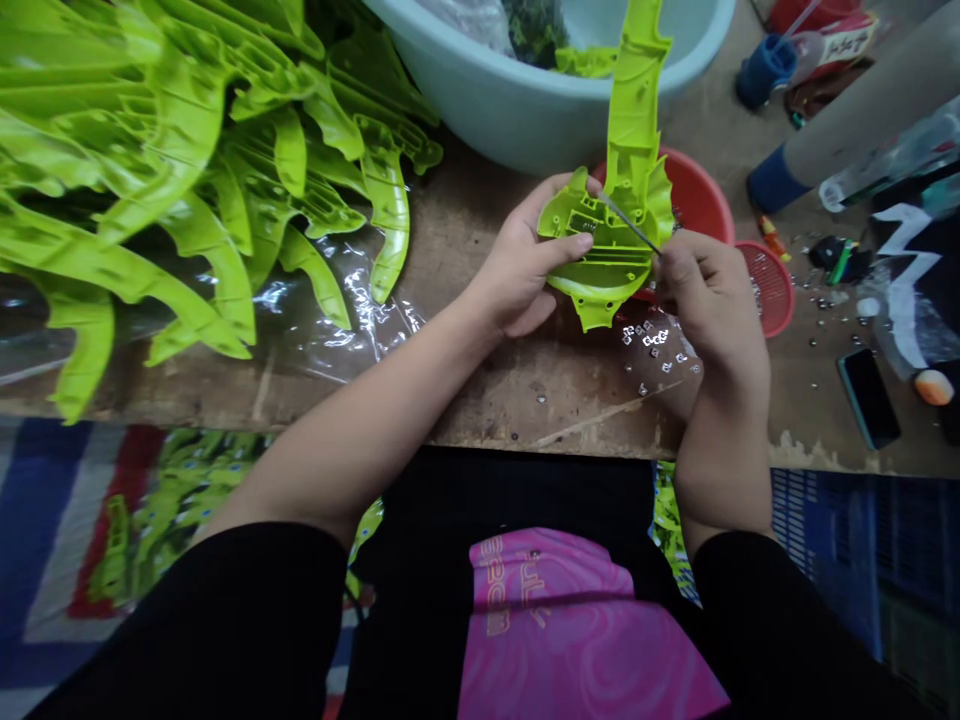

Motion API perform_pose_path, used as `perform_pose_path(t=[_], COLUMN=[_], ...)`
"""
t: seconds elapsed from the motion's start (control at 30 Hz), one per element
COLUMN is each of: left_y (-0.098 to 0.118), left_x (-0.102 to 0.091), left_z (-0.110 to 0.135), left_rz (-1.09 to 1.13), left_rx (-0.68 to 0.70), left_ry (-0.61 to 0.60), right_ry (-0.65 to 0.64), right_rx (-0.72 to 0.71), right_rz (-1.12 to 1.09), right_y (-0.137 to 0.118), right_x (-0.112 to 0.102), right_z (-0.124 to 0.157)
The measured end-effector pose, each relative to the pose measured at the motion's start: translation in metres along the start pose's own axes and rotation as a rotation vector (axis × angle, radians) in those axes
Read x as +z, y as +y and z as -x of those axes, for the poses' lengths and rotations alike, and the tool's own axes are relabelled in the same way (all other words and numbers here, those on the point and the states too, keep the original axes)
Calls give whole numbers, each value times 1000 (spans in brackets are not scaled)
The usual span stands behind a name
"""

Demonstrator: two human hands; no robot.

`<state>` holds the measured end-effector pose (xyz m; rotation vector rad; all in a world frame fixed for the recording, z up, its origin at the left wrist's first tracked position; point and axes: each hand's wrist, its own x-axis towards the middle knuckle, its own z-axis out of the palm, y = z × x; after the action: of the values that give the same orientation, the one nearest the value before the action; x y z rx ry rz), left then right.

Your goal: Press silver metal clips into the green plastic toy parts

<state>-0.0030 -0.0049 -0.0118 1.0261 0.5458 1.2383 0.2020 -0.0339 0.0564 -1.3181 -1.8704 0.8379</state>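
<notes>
My left hand [525,265] grips a lime-green plastic shell part [626,190], held upright over the wooden table with its ribbed inner side facing me. My right hand [705,290] pinches thin metal tweezers [630,225], whose tips reach into the inside of the part. Several tiny metal pieces [656,345] lie scattered on the table just below both hands.
A big heap of the same green parts [172,150] fills the left on clear plastic sheet. A pale blue basin [510,90] stands behind, a red bowl [701,200] and a red mesh basket [769,285] to the right. A phone [868,397] lies near the right edge.
</notes>
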Motion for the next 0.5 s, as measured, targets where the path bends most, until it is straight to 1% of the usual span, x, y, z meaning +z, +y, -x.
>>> perform_pose_path(t=[0.1, 0.13, 0.33, 0.43, 0.5], left_y=[0, 0, 0, -2, -4], left_x=[0, 1, 5, 8, 9], left_z=[0, 1, 5, 5, 6], left_rz=[-54, -70, -130, -205, -229], left_rx=[15, 19, 75, 119, 161], left_ry=[18, 20, -11, 31, 55], right_ry=[124, 138, 148, 188, 187], right_rx=[-58, -56, 12, 67, 89], right_rz=[94, 111, 172, 173, 184], right_y=[0, 1, 9, 10, 8], right_x=[3, 3, 5, 8, 10], right_z=[0, 0, -3, -2, -1])
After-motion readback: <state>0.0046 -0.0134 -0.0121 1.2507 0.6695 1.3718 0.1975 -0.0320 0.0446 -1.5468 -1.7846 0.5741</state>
